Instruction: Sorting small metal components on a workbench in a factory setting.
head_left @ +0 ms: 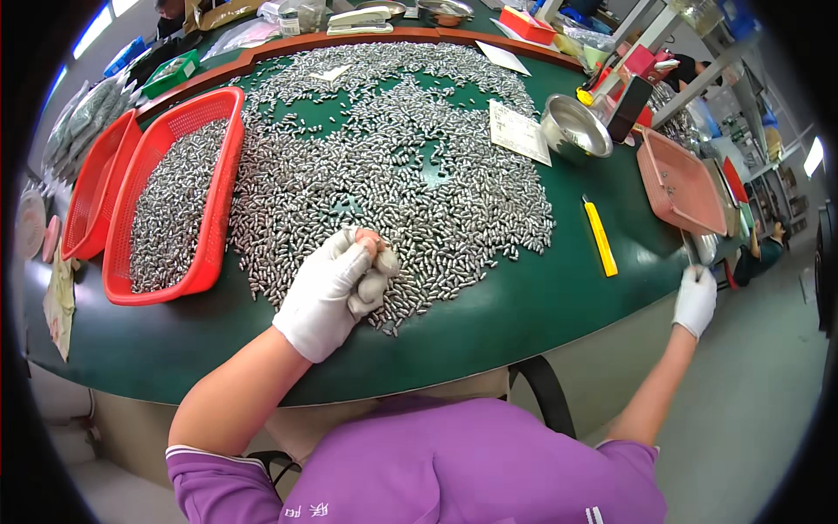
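Your left hand (pixel 336 288), in a white glove, rests curled on the near edge of the big spread of small silver metal pieces (pixel 393 175) that covers the green table (pixel 524 306). The fingers are bent in toward the palm with the bare fingertips pinched together; whether a piece sits between them, you cannot tell from here. The pieces are far too many to count: one wide loose heap, with green patches showing through it.

Your right hand (pixel 696 299), also in one white glove, is well away from the heap, out past the table's right edge. It is closed around a thin metal tool (pixel 690 253) whose blade points up toward the table.

Left of the heap stand two red plastic baskets: the nearer red basket (pixel 214 210), touching the heap's edge, holds a second mass of the same silver pieces, and the outer red basket (pixel 92 196) lies just beyond it, its contents not visible. Right of the heap lies one yellow utility knife (pixel 601 237). Beyond that, one pink tray (pixel 676 183) sits at the table's right rim. At the far right of the heap stands one steel bowl (pixel 573 127), with one white paper slip (pixel 518 133) just beside it.
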The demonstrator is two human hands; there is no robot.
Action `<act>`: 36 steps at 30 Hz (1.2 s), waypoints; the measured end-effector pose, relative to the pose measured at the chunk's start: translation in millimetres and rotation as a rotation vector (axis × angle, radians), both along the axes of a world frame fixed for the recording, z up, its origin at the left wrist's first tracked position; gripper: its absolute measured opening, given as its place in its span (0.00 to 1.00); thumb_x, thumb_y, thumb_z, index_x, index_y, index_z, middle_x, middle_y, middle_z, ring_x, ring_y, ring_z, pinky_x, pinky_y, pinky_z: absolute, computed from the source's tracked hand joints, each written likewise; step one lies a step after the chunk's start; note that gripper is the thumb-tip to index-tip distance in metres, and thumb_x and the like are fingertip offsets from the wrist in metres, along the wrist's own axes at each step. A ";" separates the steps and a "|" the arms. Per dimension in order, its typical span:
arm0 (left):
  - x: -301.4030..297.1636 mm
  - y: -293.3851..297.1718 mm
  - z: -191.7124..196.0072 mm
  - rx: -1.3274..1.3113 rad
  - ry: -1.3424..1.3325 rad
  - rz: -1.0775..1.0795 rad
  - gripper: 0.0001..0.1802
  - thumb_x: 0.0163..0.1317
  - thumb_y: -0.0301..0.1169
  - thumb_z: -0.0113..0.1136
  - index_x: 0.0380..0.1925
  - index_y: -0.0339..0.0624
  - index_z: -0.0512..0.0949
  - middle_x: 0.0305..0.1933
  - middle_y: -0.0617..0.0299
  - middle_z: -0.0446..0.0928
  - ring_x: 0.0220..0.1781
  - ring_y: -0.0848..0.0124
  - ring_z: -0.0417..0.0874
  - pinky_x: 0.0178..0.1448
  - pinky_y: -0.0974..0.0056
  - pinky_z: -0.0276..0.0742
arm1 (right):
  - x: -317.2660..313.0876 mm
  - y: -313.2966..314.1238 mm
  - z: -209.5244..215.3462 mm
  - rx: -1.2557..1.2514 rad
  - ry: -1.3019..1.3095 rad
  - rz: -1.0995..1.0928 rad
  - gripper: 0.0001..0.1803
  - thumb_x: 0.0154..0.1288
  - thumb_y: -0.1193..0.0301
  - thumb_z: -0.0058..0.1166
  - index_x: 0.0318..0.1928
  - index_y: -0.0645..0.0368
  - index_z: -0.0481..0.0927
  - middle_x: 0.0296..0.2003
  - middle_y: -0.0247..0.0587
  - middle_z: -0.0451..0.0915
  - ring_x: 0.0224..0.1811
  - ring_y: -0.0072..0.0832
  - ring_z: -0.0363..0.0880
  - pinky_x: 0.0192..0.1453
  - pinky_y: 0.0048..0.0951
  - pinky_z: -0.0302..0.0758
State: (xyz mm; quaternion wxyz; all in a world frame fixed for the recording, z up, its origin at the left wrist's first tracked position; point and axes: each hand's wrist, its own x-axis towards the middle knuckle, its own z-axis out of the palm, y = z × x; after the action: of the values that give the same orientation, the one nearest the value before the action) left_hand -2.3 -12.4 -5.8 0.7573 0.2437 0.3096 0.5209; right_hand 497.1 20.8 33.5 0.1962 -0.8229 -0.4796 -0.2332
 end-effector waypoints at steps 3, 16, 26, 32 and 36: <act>-1.6 -0.3 -2.5 -0.005 -0.096 0.009 0.06 0.67 0.35 0.53 0.34 0.46 0.70 0.33 0.64 0.75 0.22 0.81 0.64 0.25 0.76 0.59 | 56.7 -16.9 -7.9 -0.454 0.060 -0.386 0.23 0.61 0.52 0.50 0.47 0.56 0.80 0.50 0.53 0.76 0.53 0.47 0.74 0.53 0.42 0.71; -17.0 4.1 -14.5 0.028 -0.167 -0.010 0.06 0.63 0.27 0.54 0.39 0.45 0.69 0.38 0.60 0.76 0.26 0.80 0.67 0.27 0.77 0.61 | -232.9 48.5 15.2 0.017 0.093 1.204 0.13 0.46 0.77 0.62 0.36 0.53 0.81 0.39 0.36 0.80 0.47 0.36 0.76 0.54 0.34 0.72; -18.2 6.6 -6.7 -0.057 -0.202 -0.050 0.08 0.62 0.28 0.55 0.41 0.44 0.71 0.38 0.60 0.76 0.27 0.78 0.69 0.31 0.75 0.65 | -319.1 72.4 -34.6 -0.273 0.130 1.502 0.05 0.51 0.68 0.60 0.30 0.52 0.82 0.29 0.35 0.77 0.35 0.35 0.76 0.42 0.36 0.73; -17.3 5.4 -2.8 -0.051 -0.165 -0.128 0.09 0.64 0.34 0.55 0.41 0.43 0.71 0.36 0.61 0.76 0.26 0.79 0.67 0.30 0.76 0.63 | -318.3 67.5 -36.6 -0.259 0.161 1.550 0.04 0.50 0.69 0.61 0.26 0.52 0.79 0.28 0.35 0.77 0.35 0.35 0.76 0.41 0.35 0.73; -17.2 4.8 -4.1 -0.042 -0.135 -0.157 0.10 0.65 0.35 0.55 0.41 0.43 0.72 0.35 0.62 0.75 0.24 0.79 0.66 0.28 0.76 0.62 | -315.4 62.8 -27.9 -0.198 0.244 1.541 0.05 0.47 0.73 0.62 0.26 0.53 0.79 0.28 0.36 0.77 0.34 0.36 0.76 0.40 0.34 0.73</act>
State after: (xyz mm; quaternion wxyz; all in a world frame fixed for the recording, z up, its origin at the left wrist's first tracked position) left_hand -19.5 -7.7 -9.9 0.8198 0.2156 0.2486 0.4686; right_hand 181.7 83.6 5.6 0.2798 -0.2916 -0.9087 0.1046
